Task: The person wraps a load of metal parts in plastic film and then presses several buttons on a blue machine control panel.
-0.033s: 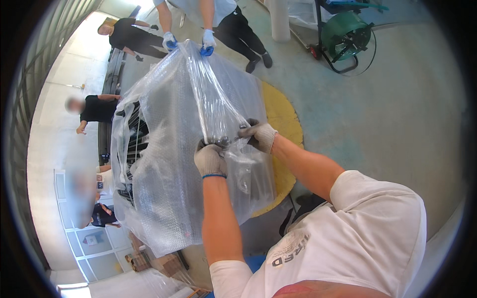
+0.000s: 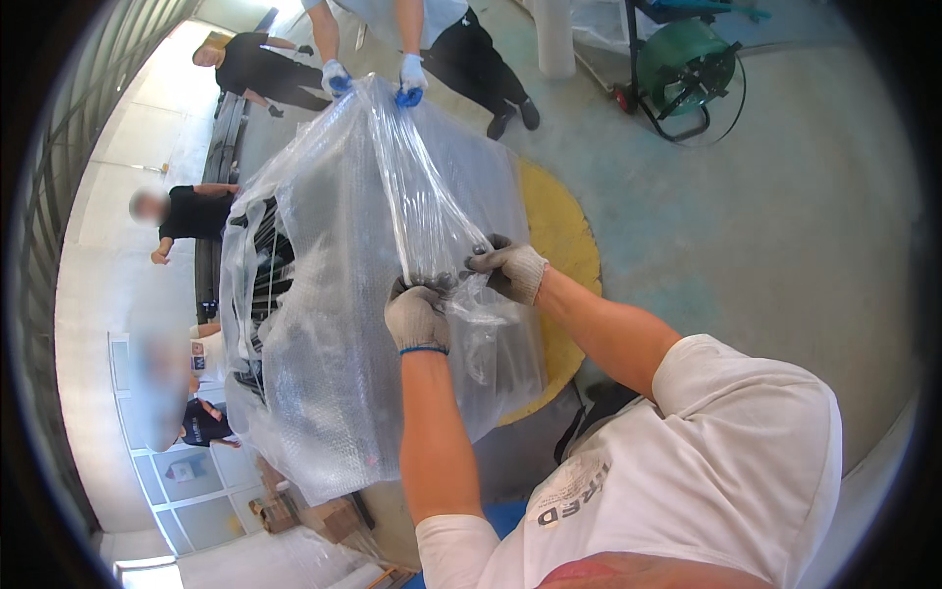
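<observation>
Clear plastic bag (image 2: 334, 324) (dark object inside, perhaps machinery) bunched tight in both gloved hands, left hand (image 2: 416, 316), right hand (image 2: 510, 269).

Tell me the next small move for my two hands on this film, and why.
Probably pull the film taut toward you. Both hands, left and right, grip a twisted band of it over the wrapped load, while a co-worker's gloves hold the far end, so tension looks shared.
</observation>
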### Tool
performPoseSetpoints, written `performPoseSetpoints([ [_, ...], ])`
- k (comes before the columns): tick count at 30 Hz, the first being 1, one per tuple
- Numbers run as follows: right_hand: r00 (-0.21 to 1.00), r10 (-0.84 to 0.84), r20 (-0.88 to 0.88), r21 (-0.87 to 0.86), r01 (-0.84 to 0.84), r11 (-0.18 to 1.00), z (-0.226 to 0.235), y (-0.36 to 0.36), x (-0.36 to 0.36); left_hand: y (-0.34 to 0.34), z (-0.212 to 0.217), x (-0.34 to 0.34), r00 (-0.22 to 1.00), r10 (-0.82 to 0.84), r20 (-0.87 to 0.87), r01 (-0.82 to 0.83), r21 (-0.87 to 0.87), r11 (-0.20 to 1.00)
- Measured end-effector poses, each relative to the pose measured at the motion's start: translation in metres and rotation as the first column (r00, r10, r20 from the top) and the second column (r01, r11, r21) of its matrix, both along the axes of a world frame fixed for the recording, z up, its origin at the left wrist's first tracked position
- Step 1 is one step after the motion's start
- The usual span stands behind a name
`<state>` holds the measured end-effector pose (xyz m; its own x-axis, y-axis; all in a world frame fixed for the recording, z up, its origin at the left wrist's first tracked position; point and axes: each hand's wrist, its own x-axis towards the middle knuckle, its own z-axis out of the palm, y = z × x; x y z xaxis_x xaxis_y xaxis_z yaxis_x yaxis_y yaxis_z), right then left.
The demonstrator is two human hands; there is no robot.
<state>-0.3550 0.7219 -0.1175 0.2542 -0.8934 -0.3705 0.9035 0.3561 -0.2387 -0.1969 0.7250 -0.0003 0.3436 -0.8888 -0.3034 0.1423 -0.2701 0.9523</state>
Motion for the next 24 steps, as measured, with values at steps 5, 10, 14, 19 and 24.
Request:
performPoseSetpoints([
  [5, 0.985, 0.157, 0.075, 0.040, -0.160, 0.986, 0.023, 0.023, 0.042, 0.026, 0.022, 0.015, 0.947, -0.064, 0.316, 0.080, -0.038, 0.996],
  [10, 0.775, 0.218, -0.593, 0.120, -0.182, 0.976, 0.013, 0.019, 0.129, 0.026, 0.019, 0.042, 0.544, -0.057, 0.837, 0.071, 0.021, 0.997],
  [14, 0.481, -0.033, -0.876, -0.104, -0.122, 0.987, -0.030, 0.021, 0.220, 0.045, -0.002, 0.070, 0.170, 0.018, 0.985, 0.173, -0.048, 0.984],
  [19, -0.066, -0.278, -0.958, -0.250, -0.282, 0.926, -0.057, 0.024, 0.242, 0.114, -0.016, 0.116, 0.255, 0.124, 0.959, 0.098, -0.154, 0.983],
  [24, -0.470, -0.356, -0.808, -0.141, -0.431, 0.891, -0.052, -0.007, 0.216, 0.302, -0.035, 0.189, 0.424, 0.072, 0.903, -0.023, -0.069, 0.997],
])
